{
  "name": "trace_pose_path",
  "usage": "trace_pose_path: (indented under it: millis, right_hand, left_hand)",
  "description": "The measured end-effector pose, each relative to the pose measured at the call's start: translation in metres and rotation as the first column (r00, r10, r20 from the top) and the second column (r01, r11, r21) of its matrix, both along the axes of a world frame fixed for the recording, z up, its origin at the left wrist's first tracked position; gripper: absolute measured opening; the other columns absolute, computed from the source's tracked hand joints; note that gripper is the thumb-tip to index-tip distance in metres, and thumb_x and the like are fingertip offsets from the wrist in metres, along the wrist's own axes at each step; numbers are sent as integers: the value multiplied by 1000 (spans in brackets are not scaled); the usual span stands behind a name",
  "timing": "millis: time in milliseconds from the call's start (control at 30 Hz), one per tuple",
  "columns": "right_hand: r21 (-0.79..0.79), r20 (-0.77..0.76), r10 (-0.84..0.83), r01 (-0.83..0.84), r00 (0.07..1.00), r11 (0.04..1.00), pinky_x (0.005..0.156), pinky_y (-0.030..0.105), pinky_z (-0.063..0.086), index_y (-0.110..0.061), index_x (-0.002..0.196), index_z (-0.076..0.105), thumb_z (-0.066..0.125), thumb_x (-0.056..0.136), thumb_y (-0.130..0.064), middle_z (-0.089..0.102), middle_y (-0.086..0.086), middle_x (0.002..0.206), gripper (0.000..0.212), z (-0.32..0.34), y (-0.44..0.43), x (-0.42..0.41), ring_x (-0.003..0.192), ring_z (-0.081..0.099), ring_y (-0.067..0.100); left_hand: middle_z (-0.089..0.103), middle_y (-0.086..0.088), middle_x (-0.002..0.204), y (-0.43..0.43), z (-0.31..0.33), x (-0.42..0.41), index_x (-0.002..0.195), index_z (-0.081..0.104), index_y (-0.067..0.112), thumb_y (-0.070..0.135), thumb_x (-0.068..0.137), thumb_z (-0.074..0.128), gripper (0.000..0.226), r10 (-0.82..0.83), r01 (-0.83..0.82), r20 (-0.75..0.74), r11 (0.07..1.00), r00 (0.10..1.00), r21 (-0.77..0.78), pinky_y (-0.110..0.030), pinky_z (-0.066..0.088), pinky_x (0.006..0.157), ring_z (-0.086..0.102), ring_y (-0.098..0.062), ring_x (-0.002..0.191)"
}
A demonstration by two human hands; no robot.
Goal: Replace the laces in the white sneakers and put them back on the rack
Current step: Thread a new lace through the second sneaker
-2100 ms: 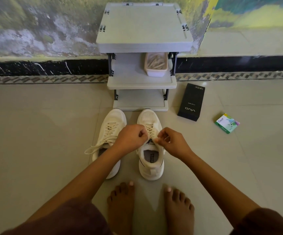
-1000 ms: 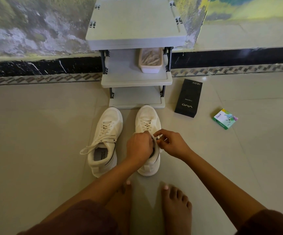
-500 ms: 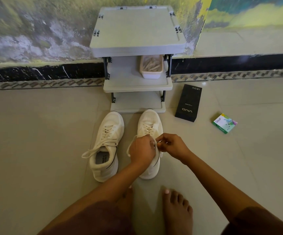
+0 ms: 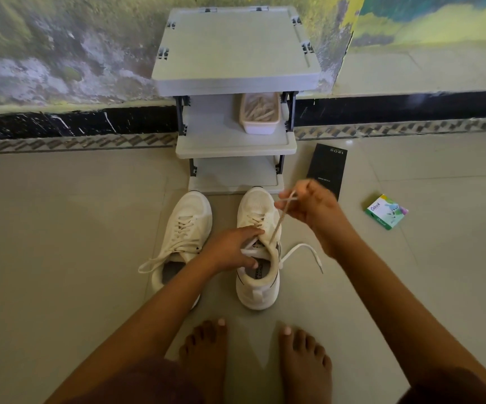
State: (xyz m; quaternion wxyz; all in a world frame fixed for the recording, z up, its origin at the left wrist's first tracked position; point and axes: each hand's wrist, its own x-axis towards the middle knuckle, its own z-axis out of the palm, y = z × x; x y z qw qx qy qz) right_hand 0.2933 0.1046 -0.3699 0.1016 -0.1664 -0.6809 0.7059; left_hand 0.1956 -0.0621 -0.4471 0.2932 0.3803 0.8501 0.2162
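**Unlacing the right sneaker at the foot of the rack**

Floor (image 4: pixel 61 234): pale tile, open on both sides of the person's 2 bare feet.

Rack (image 4: pixel 236 53): 3 grey shelves against the wall, straight ahead. The front edge of the lowest shelf is just beyond the toes of both shoes.

2 white sneakers stand side by side, toes to the rack, heels to the person. Left sneaker (image 4: pixel 189 208) is laced, with a lace end trailing left on the tile. Right sneaker (image 4: pixel 258 204) is the one in work.

Left hand (image 4: pixel 230 249) grips the right sneaker at its mouth, fingers curled over the tongue, thumb down inside. It pins the shoe.

Right hand (image 4: pixel 309 208) is raised above and right of the toe, thumb and fingers pinched narrow on the lace (image 4: pixel 279 221).

The lace runs taut. Its long axis slants from a top eyelet on the shoe's right side, up and forward to the pinch. The free end (image 4: pixel 304 249) lies slack on the tile right of the shoe.

Judgement: the next pull follows that line, up and away to the right. The right hand is the only one on the lace.

Room:
- Black box (image 4: pixel 327 167) lies just behind the right hand.
- Green box (image 4: pixel 386 212) sits further right, well apart.
- Tub (image 4: pixel 260 128) of what look like laces sits on the right of the middle shelf, straight ahead of the right sneaker.
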Motion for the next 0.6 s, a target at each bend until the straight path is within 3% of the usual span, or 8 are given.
trace_pose_path:
  millis: [67, 133, 200, 267, 400, 500, 567, 600]
  right_hand:
    - [-125, -37, -21, 16, 999, 992, 65, 20, 53, -17, 87, 49, 34, 100, -25, 64, -6, 72, 22, 13, 9, -5, 66, 62, 9]
    - [232, 162, -70, 31, 984, 972, 58, 20, 46, -18, 90, 48, 36, 100, -27, 57, -3, 74, 18, 5, 6, -12, 62, 53, 9]
    - [602, 422, -102, -194, 901, 775, 63, 25, 44, -16, 103, 51, 43, 98, -31, 57, 3, 85, 18, -27, -5, -11, 71, 53, 14]
    - [668, 559, -60, -406, 827, 624, 71, 30, 44, -11, 110, 53, 46, 97, -36, 61, 9, 95, 29, -61, -19, 0, 85, 59, 22]
    - [711, 491, 1, -401, 871, 578, 78, 30, 44, -9, 108, 58, 47, 97, -30, 57, 13, 105, 26, -72, -19, 9, 95, 58, 27]
    - [538, 398, 101, -321, 912, 780, 82, 24, 45, -6, 105, 57, 45, 98, -21, 54, 11, 114, 20, -48, -10, 3, 104, 55, 25]
    - [124, 215, 209, -239, 954, 963, 79, 24, 51, -8, 96, 54, 39, 99, -18, 65, 7, 107, 18, -16, -3, 2, 101, 62, 23]
    - [-41, 126, 254, -250, 959, 967, 76, 25, 54, -10, 92, 52, 38, 99, -19, 69, 5, 99, 18, -1, 3, 2, 93, 67, 21]
  left_hand:
    - [51, 1, 137, 0, 1, -1, 137, 45, 29, 29, 71, 78, 75, -4, 4, 5, 1000, 1000, 5, -30, 42, 97, 49, -19, 121]
    - [51, 1, 137, -1, 2, -1, 138, 44, 28, 28, 72, 78, 74, -12, 12, 8, 1000, 1000, 5, -28, 40, 96, 49, -20, 121]
    - [51, 0, 138, -2, 2, 1, 139, 43, 29, 27, 72, 77, 75, -11, 11, 6, 1000, 1000, 4, -30, 42, 98, 50, -21, 121]
    - [50, 0, 138, -3, 1, 1, 139, 42, 30, 27, 73, 77, 74, 4, -4, 16, 1000, 1000, 2, -33, 42, 100, 50, -21, 122]
    - [51, -1, 138, -2, -1, 0, 138, 44, 30, 27, 73, 76, 72, 18, -18, 35, 1000, 999, 10, -35, 42, 101, 50, -21, 122]
    - [54, -2, 135, -1, -2, -1, 136, 47, 28, 25, 73, 77, 70, 38, -40, 71, 999, 997, 35, -36, 43, 101, 51, -21, 121]
    - [55, -2, 134, -2, -3, -4, 135, 49, 27, 24, 72, 78, 69, 41, -44, 70, 998, 997, 44, -34, 43, 99, 52, -20, 119]
    - [55, -2, 133, -2, -4, -5, 134, 50, 26, 23, 72, 78, 68, 40, -43, 70, 998, 997, 49, -32, 43, 99, 52, -19, 119]
